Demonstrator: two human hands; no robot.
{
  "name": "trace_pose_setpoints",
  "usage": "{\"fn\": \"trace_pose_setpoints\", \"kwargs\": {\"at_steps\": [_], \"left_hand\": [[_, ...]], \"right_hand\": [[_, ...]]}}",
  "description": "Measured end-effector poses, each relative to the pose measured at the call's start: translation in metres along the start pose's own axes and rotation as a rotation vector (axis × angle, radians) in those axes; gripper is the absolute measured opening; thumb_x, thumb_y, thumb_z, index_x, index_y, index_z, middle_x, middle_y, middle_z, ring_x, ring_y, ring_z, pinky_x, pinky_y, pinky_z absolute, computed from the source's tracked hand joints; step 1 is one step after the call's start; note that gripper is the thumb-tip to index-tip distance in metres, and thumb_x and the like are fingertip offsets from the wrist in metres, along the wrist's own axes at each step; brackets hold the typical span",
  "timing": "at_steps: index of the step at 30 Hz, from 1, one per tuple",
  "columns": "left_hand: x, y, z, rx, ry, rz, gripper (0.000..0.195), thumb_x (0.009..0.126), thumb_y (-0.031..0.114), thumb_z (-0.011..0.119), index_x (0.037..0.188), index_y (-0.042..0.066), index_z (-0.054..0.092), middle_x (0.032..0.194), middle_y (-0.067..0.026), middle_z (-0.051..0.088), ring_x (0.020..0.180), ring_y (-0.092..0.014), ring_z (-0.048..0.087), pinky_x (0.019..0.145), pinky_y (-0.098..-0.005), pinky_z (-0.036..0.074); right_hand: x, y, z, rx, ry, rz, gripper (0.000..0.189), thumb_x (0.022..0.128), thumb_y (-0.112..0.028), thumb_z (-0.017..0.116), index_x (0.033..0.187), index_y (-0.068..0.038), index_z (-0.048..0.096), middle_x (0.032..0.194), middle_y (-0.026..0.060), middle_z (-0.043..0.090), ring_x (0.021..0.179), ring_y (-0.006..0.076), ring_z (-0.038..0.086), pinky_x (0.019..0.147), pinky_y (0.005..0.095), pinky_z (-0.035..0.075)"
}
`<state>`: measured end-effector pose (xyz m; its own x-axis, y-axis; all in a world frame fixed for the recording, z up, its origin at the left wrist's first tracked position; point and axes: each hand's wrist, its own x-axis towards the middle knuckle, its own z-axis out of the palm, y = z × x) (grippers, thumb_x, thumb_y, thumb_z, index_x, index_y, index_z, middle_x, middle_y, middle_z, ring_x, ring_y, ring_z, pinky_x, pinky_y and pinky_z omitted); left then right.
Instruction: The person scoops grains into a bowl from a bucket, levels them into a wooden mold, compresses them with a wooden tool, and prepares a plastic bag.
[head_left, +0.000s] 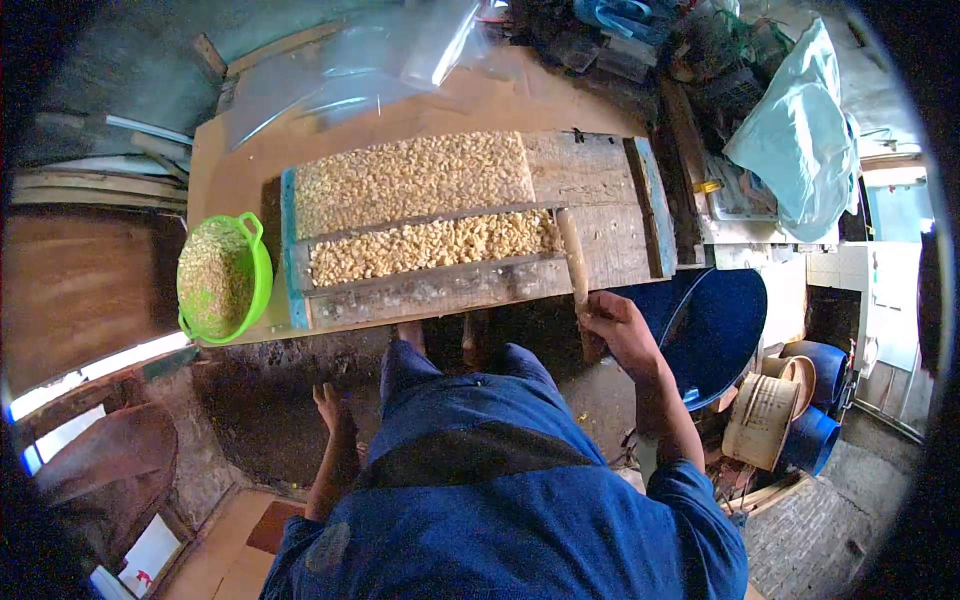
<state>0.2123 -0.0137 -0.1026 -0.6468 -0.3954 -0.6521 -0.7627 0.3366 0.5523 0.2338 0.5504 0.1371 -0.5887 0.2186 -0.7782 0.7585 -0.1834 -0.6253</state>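
A long wooden board frame (420, 291) with pale blue end pieces lies on the table before me. Two rows of pale, nut-like or bean-like pieces fill part of it: a wide rear row (412, 180) and a narrower front row (427, 247). At the right end of the front row, my right hand (619, 322) grips a narrow wooden stick (574, 259) by its near end; the stick lies across the board. My left hand (330, 409) hangs below the table's front edge, away from the board, its fingers apart and nothing seen in it.
A bright green plastic basket (262, 281) with more pale pieces stands at the table's left. Clear plastic sheeting (352, 82) covers part of the table's back. On the right are a large blue tub (712, 337), a plastic bag (799, 142), and several barrels (761, 420) on the floor.
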Motion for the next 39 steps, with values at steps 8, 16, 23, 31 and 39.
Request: {"fn": "trace_pose_setpoints", "kwargs": {"at_steps": [8, 16, 23, 31, 39], "left_hand": [[0.004, -0.02, 0.004, 0.027, 0.002, 0.086, 0.068, 0.098, 0.045, 0.051, 0.151, 0.009, 0.027, 0.145, -0.0214, 0.043, 0.128, -0.034, 0.047, 0.102, -0.0427, 0.039], [0.036, -0.069, 0.008, 0.47, 0.004, 0.395, 0.051, 0.102, 0.026, 0.047, 0.148, 0.008, 0.033, 0.149, -0.0206, 0.034, 0.125, -0.033, 0.048, 0.097, -0.0387, 0.046], [0.051, -0.116, -0.001, 0.614, -0.019, 0.406, 0.053, 0.102, 0.025, 0.046, 0.15, 0.008, 0.031, 0.153, -0.0199, 0.028, 0.129, -0.036, 0.045, 0.1, -0.0408, 0.044], [0.002, -0.03, 0.026, 0.033, -0.056, 0.041, 0.075, 0.096, 0.049, 0.051, 0.153, 0.011, 0.022, 0.15, -0.0229, 0.034, 0.131, -0.039, 0.042, 0.105, -0.0478, 0.037], [0.043, -0.105, 0.017, 0.13, -0.123, 0.273, 0.071, 0.098, 0.047, 0.048, 0.153, 0.011, 0.022, 0.151, -0.0223, 0.031, 0.136, -0.038, 0.037, 0.108, -0.0491, 0.033]], "right_hand": [[0.012, 0.003, -0.002, -0.105, 0.013, -0.041, 0.01, 0.09, -0.011, 0.063, 0.092, -0.001, 0.061, 0.072, 0.001, 0.058, 0.061, 0.0109, 0.055, 0.055, 0.027, 0.044], [0.018, -0.001, -0.003, -0.127, 0.048, -0.084, 0.014, 0.091, -0.013, 0.065, 0.095, 0.0, 0.064, 0.072, 0.0015, 0.06, 0.057, 0.0099, 0.054, 0.05, 0.0269, 0.044], [0.001, 0.003, -0.025, -0.161, 0.016, -0.015, 0.015, 0.09, -0.014, 0.065, 0.096, 0.0, 0.064, 0.071, 0.0013, 0.06, 0.057, 0.0094, 0.053, 0.051, 0.027, 0.044], [0.001, 0.003, -0.017, -0.106, 0.046, -0.073, 0.014, 0.088, -0.009, 0.064, 0.098, 0.0, 0.064, 0.073, 0.0024, 0.061, 0.06, 0.0096, 0.054, 0.052, 0.0268, 0.044], [0.012, -0.001, -0.018, -0.219, 0.033, -0.035, 0.012, 0.089, -0.008, 0.062, 0.096, 0.001, 0.062, 0.075, -0.0007, 0.057, 0.063, 0.0086, 0.052, 0.056, 0.0255, 0.043]]}}
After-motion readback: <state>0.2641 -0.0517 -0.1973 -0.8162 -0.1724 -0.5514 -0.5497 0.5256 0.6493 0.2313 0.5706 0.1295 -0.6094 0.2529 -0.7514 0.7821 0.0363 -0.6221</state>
